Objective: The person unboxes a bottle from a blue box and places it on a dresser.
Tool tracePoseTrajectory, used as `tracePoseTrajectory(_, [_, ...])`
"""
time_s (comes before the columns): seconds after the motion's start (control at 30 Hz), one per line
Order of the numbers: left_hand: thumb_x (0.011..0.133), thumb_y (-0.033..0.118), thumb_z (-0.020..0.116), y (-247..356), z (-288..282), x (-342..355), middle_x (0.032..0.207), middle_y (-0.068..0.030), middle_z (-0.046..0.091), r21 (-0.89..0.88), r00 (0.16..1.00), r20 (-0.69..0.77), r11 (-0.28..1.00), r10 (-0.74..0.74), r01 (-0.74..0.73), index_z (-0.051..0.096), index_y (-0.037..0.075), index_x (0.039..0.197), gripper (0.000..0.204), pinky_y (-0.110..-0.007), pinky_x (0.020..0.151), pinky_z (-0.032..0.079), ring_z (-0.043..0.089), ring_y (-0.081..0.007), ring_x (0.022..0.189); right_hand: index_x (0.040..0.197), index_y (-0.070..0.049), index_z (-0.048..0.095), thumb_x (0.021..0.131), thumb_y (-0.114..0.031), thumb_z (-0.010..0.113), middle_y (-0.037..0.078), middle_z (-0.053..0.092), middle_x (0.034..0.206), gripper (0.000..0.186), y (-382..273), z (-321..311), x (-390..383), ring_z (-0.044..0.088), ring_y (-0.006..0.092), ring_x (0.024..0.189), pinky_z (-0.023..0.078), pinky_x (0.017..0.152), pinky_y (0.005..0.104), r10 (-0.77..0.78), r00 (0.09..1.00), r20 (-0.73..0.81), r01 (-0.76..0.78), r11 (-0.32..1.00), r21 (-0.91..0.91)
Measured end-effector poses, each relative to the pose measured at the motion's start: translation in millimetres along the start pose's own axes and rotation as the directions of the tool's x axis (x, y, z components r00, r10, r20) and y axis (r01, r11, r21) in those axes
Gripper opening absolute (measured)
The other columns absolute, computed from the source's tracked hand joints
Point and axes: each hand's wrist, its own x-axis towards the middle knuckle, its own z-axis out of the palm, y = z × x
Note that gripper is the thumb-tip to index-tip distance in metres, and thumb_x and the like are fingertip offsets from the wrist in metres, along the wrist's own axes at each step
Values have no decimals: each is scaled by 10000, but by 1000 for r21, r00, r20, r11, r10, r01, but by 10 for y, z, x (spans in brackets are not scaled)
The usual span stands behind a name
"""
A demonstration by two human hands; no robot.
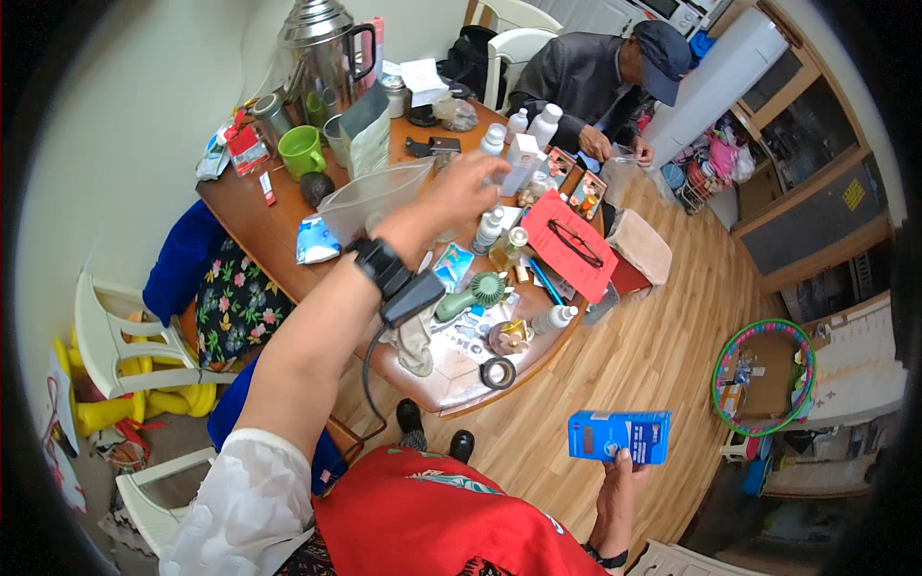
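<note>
My left hand [466,195] reaches over the wooden table [252,217], its fingertips beside a white box [521,159]. Those fingers are bent and slightly blurred, so whether they grip the box is unclear. A black device strapped to that wrist has a cable hanging from it. Low on the right, away from the table, my right hand [619,480] holds a blue box [619,437] with the thumb over its front. White bottles [545,125] stand behind the white box. Closer in are a spray bottle [488,230], a red paper [569,248] and black glasses [576,242] on it.
Across the table a person in a dark cap [663,60] handles something small. A large metal flask [322,60], a green mug [303,151] and a clear bag [370,202] occupy the left side. A green handheld fan [471,297] and black tape [497,372] lie nearer. White chairs [120,331] stand left.
</note>
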Motion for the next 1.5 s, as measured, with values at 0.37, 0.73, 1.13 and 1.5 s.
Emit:
tracePoseTrajectory(0.37, [767, 262, 623, -542, 390, 1188, 1237, -80, 535, 505, 980, 32, 849, -199, 155, 574, 162, 1129, 379, -509, 1018, 302, 332, -350, 1294, 1302, -59, 375, 874, -151, 616, 86, 518, 1152, 500, 235, -910, -658, 564, 198, 991, 532, 804, 379, -4, 901, -433, -2, 1000, -13])
tracePoseTrajectory(0.73, [750, 271, 706, -648, 834, 1309, 1304, -71, 515, 769, 928, 226, 639, -296, 17, 384, 182, 1341, 679, -592, 1034, 178, 277, -331, 1339, 1286, -51, 400, 878, -129, 607, 83, 521, 1140, 464, 366, -1079, -751, 573, 188, 968, 535, 791, 358, 91, 864, -496, -139, 989, -60])
tracePoseTrajectory(1.13, [716, 95, 697, -637, 502, 1009, 1235, -17, 546, 659, 948, 280, 748, -150, -76, 533, 216, 1204, 528, -545, 1039, 164, 358, -268, 1285, 1281, -33, 405, 853, -71, 617, 94, 526, 1131, 479, 398, -929, -424, 565, 185, 960, 516, 808, 335, 112, 890, -442, -129, 992, -9])
tracePoseTrajectory(1.5, [690, 146, 728, -672, 502, 1086, 1247, -56, 532, 564, 950, 259, 826, -172, -4, 509, 180, 1243, 595, -480, 1046, 173, 340, -298, 1294, 1285, -32, 395, 840, -40, 622, 109, 524, 1145, 499, 434, -923, -402, 554, 198, 991, 496, 852, 342, 142, 892, -429, -150, 989, 16])
